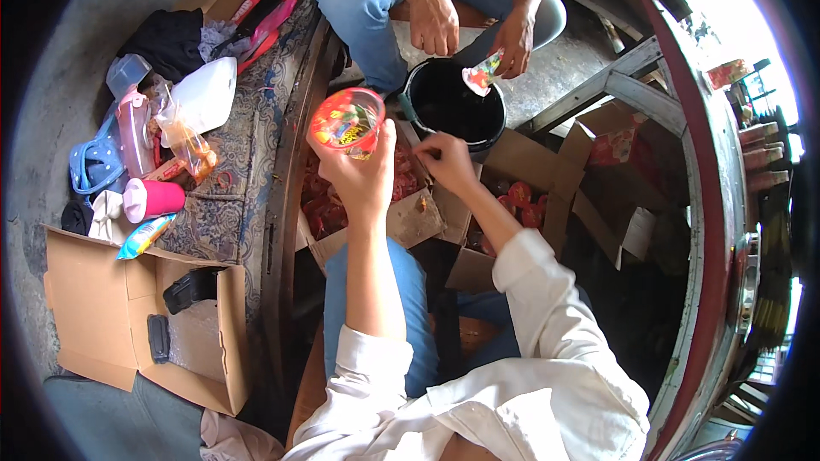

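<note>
My left hand (366, 179) is raised, wrapped round a red printed plastic cup (347, 123) that is tilted with its round end up. My right hand (448, 162) is apart from it, beside the near rim of a black bucket (499, 130). Its fingers are curled together in a pinch; whatever they hold, if anything, is too small to make out. Across from me, a seated person's hand (516, 41) holds a similar printed cup (483, 74) over the bucket. That person's other hand (435, 24) hangs closed above the rim. The bucket's inside is dark.
Open cardboard boxes with red cups (523, 198) stand below my hands. At left, a patterned bench (218, 222) bears a pink tumbler (154, 200), bags and a white container (205, 94). An open carton (90, 307) sits nearer. A red-edged wooden frame (702, 196) stands at right.
</note>
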Demonstrator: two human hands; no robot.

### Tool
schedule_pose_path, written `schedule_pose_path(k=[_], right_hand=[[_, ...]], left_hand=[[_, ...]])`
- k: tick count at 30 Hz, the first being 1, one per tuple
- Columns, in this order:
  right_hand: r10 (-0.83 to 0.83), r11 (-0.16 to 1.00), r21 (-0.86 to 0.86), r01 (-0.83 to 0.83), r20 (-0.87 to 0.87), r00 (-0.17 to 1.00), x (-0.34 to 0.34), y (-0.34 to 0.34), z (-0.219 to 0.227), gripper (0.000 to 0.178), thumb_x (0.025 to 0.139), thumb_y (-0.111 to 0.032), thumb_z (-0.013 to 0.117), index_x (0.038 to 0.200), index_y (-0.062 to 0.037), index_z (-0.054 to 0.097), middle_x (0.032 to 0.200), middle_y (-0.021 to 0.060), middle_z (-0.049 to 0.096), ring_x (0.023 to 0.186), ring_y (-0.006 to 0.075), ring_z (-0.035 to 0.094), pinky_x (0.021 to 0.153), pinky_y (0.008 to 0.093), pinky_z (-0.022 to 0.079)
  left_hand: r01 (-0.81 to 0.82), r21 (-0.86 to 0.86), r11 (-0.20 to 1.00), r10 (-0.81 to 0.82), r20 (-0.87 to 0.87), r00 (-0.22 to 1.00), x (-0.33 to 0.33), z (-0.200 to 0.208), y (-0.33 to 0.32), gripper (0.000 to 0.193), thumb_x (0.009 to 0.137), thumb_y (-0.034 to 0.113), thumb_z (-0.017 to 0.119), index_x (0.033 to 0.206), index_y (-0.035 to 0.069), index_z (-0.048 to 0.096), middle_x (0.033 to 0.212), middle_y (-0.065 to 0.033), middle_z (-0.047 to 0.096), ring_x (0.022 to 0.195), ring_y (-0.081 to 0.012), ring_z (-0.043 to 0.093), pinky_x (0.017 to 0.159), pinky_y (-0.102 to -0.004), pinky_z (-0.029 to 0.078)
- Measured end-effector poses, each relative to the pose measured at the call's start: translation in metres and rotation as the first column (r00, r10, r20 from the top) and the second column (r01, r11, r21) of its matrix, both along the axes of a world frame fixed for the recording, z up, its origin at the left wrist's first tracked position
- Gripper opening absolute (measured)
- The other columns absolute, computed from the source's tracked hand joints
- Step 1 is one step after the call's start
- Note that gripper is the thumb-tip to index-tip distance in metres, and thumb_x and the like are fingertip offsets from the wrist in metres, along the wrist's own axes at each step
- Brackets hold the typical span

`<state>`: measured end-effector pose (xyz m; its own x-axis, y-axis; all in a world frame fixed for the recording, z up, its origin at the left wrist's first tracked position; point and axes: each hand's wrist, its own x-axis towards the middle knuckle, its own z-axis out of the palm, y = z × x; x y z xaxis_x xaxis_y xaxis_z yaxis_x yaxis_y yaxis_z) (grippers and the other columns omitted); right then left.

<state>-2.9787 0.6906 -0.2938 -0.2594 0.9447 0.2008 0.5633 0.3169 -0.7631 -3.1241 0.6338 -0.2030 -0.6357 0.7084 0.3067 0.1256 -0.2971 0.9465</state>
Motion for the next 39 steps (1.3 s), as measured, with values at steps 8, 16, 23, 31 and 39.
schedule_pose_path(k=[8, 16, 23, 31, 39], right_hand=[[-0.312, 0.878, 0.282, 0.386, -0.275, 0.910, 0.099, -0.065, 0.104, 0.024, 0.070, 0.007, 0.067, 0.091, -0.0023, 0.063, 0.076, 0.0060, 0.065, 0.072, 0.0126, 0.063, 0.066, 0.0252, 0.049], [-0.227, 0.613, 0.788, 0.054, 0.110, 0.968, 0.123, -0.078, 0.116, 0.022, 0.063, 0.004, 0.067, 0.082, -0.0078, 0.068, 0.080, 0.0015, 0.064, 0.075, 0.0197, 0.062, 0.067, 0.0320, 0.047], [-0.202, 0.575, 0.818, 0.032, 0.104, 0.974, 0.127, -0.076, 0.108, 0.022, 0.063, 0.003, 0.069, 0.083, -0.0062, 0.067, 0.082, 0.0015, 0.063, 0.075, 0.0194, 0.062, 0.065, 0.0316, 0.049], [-0.174, 0.614, 0.788, 0.046, 0.079, 0.982, 0.127, -0.075, 0.104, 0.019, 0.063, 0.002, 0.068, 0.081, -0.0041, 0.067, 0.078, 0.0030, 0.062, 0.072, 0.0197, 0.061, 0.061, 0.0302, 0.049], [-0.149, 0.591, 0.804, 0.061, 0.034, 0.988, 0.124, -0.076, 0.106, 0.020, 0.063, 0.003, 0.069, 0.081, -0.0041, 0.067, 0.078, 0.0040, 0.063, 0.070, 0.0203, 0.061, 0.060, 0.0300, 0.050]], left_hand=[[0.460, -0.057, 0.886, -0.461, -0.218, 0.860, 0.047, -0.010, 0.000, 0.056, 0.069, 0.024, 0.074, 0.114, 0.007, 0.046, 0.099, -0.0071, 0.061, 0.091, -0.0233, 0.060, 0.086, -0.0394, 0.034], [0.445, -0.164, 0.880, -0.451, -0.581, 0.677, 0.082, 0.005, -0.018, 0.065, 0.064, 0.035, 0.077, 0.116, 0.009, 0.047, 0.101, -0.0041, 0.063, 0.091, -0.0204, 0.060, 0.083, -0.0383, 0.028], [0.412, -0.182, 0.893, -0.421, -0.660, 0.622, 0.080, 0.012, -0.023, 0.065, 0.062, 0.036, 0.077, 0.115, 0.011, 0.050, 0.100, -0.0031, 0.063, 0.092, -0.0191, 0.059, 0.080, -0.0394, 0.027], [0.468, -0.161, 0.869, -0.448, -0.658, 0.605, 0.079, 0.010, -0.024, 0.061, 0.062, 0.035, 0.075, 0.113, 0.011, 0.051, 0.101, -0.0024, 0.063, 0.091, -0.0180, 0.059, 0.080, -0.0384, 0.027], [0.569, -0.184, 0.802, -0.568, -0.532, 0.628, 0.077, 0.007, -0.023, 0.062, 0.063, 0.036, 0.074, 0.115, 0.011, 0.050, 0.101, -0.0015, 0.062, 0.091, -0.0187, 0.058, 0.084, -0.0370, 0.027]])
